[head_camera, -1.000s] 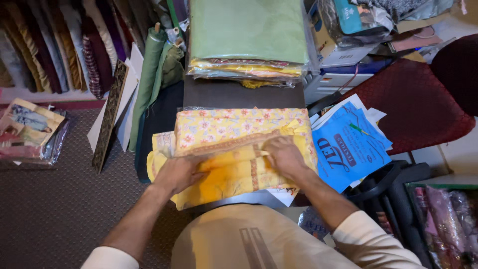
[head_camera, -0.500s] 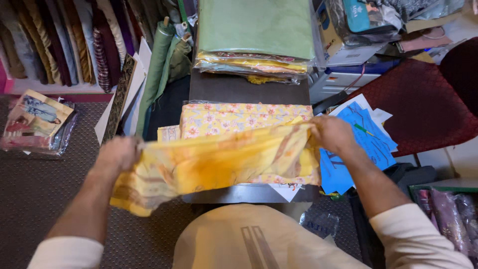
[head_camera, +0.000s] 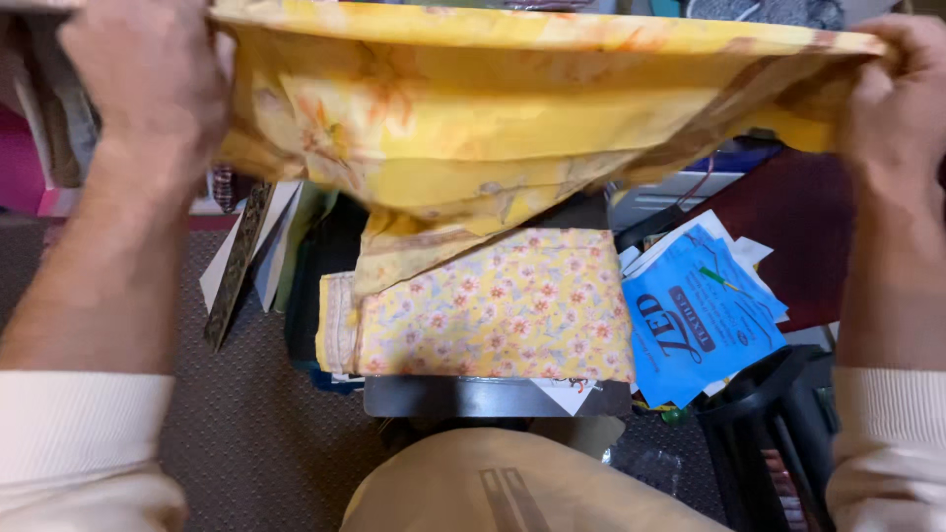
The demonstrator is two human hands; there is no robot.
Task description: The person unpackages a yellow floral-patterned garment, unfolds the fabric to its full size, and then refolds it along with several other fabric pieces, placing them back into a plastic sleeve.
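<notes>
Two hands, left hand (head_camera: pixel 148 74) at ten o'clock and right hand (head_camera: pixel 897 84) at two, grip one yellow cloth (head_camera: pixel 473 118) stretched above one folded floral fabric (head_camera: pixel 503 305).

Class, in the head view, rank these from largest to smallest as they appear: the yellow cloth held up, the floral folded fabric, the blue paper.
1. Yellow cloth, though nearness to the camera inflates it.
2. Floral fabric.
3. Blue paper.

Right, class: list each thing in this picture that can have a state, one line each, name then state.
Left hand: raised, gripping one end of the yellow cloth.
Right hand: raised, gripping the other end.
Yellow cloth: lifted, stretched between both hands, middle sagging.
Floral fabric: folded, flat on the table.
Blue printed sheets: stacked loosely, fanned out.
</notes>
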